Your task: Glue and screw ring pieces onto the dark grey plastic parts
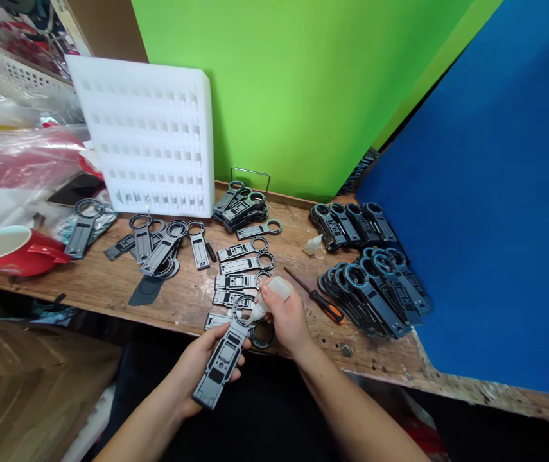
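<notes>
My left hand [204, 359] grips a grey plastic part with a ring at one end [223, 359], held tilted just off the table's front edge. In my right hand [286, 314] is a small white squeeze bottle [277, 294], tipped down so that its nozzle meets or almost meets the part's ring. Whether any liquid comes out is too small to see. Beneath and behind the held part lies a column of similar ringed parts [243, 264]. A screwdriver with a black and orange handle [325, 305] rests right of my right hand.
Stacks of ringed parts [375, 295] fill the table's right side, beside a blue panel [496, 224]. Loose parts [161, 250] lie at left, near a red mug [18, 250]. A white foam block [149, 135] stands against the green panel [274, 96]. A small translucent bottle [313, 244] lies behind the screwdriver.
</notes>
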`<state>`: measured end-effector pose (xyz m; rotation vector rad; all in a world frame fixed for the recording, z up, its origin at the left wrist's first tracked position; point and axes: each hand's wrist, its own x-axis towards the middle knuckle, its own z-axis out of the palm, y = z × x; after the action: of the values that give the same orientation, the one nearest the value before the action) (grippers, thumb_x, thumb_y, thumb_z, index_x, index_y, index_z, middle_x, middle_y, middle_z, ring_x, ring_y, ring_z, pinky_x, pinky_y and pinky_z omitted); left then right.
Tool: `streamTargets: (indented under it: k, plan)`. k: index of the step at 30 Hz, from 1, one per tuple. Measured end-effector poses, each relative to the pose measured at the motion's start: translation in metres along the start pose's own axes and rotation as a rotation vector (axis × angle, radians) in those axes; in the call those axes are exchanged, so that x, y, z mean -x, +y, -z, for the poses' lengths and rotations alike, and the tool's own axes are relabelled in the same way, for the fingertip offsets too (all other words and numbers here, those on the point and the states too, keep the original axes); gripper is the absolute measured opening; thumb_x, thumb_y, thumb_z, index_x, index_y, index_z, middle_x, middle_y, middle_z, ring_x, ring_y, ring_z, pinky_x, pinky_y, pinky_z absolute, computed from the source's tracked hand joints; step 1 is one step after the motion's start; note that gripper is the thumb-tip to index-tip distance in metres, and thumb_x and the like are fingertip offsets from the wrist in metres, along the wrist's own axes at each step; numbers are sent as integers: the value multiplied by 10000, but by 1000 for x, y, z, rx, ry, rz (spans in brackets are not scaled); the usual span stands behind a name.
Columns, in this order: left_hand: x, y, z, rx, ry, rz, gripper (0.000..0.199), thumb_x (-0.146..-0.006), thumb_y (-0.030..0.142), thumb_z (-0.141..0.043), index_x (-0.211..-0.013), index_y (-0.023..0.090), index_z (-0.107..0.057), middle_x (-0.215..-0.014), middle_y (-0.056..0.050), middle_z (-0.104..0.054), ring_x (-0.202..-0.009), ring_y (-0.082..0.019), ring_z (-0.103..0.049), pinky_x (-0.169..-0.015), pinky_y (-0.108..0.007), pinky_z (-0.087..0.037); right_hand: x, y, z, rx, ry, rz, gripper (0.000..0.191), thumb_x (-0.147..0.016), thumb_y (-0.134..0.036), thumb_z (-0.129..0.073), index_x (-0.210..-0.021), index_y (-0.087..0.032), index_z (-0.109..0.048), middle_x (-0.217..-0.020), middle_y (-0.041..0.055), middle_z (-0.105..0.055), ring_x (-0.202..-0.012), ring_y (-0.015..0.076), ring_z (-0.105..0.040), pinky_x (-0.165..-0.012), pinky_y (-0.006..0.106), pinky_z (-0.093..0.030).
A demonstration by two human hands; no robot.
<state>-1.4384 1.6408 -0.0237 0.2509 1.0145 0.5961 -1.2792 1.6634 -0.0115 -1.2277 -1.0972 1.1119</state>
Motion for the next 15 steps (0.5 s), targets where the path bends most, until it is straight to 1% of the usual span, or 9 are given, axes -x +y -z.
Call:
streamTargets:
  k: [6,15]
  plan:
    - [1,-1,1,4,-2,2,286,-851,303,-502,-883,57,-643,-752,-93,-693,-521,-118,-601,-419,-212,-516,0,1,-1,4,7,28,268,-819,-453,-558,-779,-190,-532,-650,-18,-556,-548,109,-465,-497,239,-362]
    - [1,-2,0,16,0,2,277,-855,295,-494,-888,63,-641,-763,-108,-701,-512,-122,-602,-412,-217,-512,0,4,0,33,-11,49,257,-842,-438,-536,-770,-191,-531,-659,-19,-544,-545,103,-447,-505,239,-358]
